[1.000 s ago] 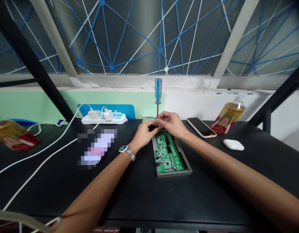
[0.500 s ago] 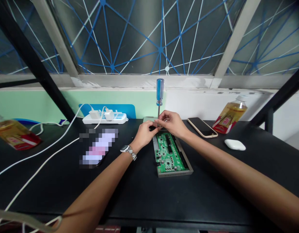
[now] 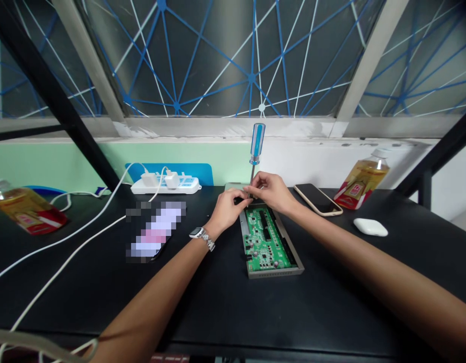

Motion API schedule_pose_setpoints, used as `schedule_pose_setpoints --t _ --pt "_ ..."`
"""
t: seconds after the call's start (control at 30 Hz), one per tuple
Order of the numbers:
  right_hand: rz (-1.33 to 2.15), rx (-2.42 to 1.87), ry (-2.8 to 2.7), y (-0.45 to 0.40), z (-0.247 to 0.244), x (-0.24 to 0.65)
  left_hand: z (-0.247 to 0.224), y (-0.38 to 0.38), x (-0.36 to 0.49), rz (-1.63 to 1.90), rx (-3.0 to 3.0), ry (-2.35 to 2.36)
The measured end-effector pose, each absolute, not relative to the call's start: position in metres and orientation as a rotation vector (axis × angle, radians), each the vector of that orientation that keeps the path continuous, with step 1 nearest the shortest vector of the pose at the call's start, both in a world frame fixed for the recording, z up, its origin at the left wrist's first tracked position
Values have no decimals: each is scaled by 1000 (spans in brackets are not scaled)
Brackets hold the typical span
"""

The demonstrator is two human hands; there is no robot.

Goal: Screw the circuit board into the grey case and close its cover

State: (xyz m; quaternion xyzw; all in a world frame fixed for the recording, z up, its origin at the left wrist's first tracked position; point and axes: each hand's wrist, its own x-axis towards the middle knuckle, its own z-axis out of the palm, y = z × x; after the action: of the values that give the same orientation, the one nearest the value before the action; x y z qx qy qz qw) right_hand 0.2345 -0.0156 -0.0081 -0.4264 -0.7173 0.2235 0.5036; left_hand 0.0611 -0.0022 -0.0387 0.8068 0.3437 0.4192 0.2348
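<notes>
A screwdriver point(image 3: 257, 143) with a blue and clear handle stands nearly upright, tilted slightly right, its tip hidden among the fingers. My right hand point(image 3: 271, 190) pinches its metal shaft low down. My left hand point(image 3: 228, 207), below a wrist with a silver watch point(image 3: 201, 238), is closed beside the shaft; its thumb and fingertips meet at the far end of the metal tray, and what they hold is too small to make out. Both hands nearly touch. The green circuit board point(image 3: 268, 242) lies in the grey metal tray point(image 3: 276, 274), which reaches toward me.
Left of the hands lie a blurred-out phone point(image 3: 157, 232), a white power strip point(image 3: 183, 184) with cables and a drink bottle point(image 3: 28, 209). On the right are another phone point(image 3: 318, 199), a second bottle point(image 3: 361, 181) and a white earbud case point(image 3: 371, 227).
The screwdriver handle has tipped to the right. Both hands have stayed nearly in place, and the whole view has shifted slightly.
</notes>
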Motion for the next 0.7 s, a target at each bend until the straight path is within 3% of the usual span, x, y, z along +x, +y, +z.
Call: schedule_pose_setpoints --t 0.37,0.7 --pt "802 -963 -1774 -20 7 229 -34 -6 59 1089 2223 921" --pt "744 -982 -1703 -18 27 232 -31 -5 58 1078 2131 941"
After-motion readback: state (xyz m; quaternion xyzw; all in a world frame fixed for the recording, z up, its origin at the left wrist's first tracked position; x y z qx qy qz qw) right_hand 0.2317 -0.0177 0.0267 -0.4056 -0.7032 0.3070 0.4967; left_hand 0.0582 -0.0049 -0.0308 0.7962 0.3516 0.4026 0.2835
